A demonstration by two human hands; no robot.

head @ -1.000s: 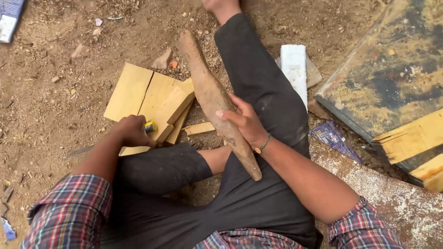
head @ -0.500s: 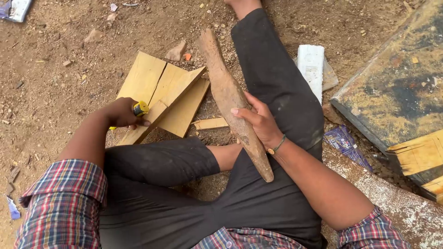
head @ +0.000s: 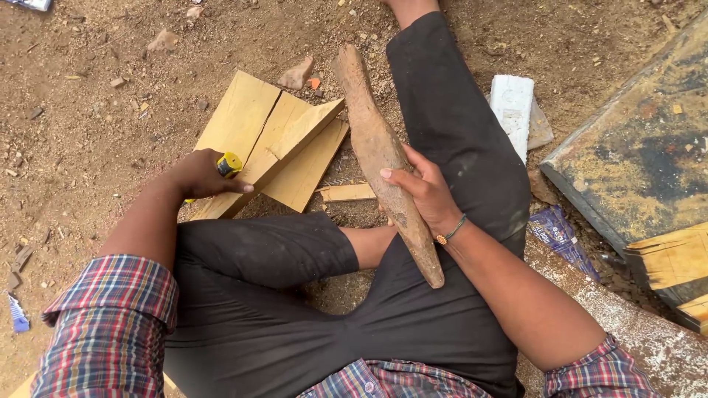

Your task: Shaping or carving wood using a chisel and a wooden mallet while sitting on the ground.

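I sit on the dirt ground with one leg stretched forward. My right hand (head: 424,193) grips a long, rough brown wooden club (head: 380,151) that lies slanted across my thigh. My left hand (head: 199,175) is closed around a small yellow-handled tool (head: 229,164), whose working end is hidden, right at the edge of a narrow pale wooden piece (head: 269,158). That piece lies over flat yellow wooden boards (head: 243,118) on the ground just ahead of my bent left knee.
A small wood strip (head: 348,192) lies between my legs. A white block (head: 511,107) sits right of my outstretched leg. A dark weathered board (head: 641,147) and cut timber (head: 675,258) lie at right. Stones (head: 296,74) dot the dirt.
My view has shifted, so the boards and club sit further right in the frame. Both hands keep their holds; my left hand stays at the wooden piece's edge.
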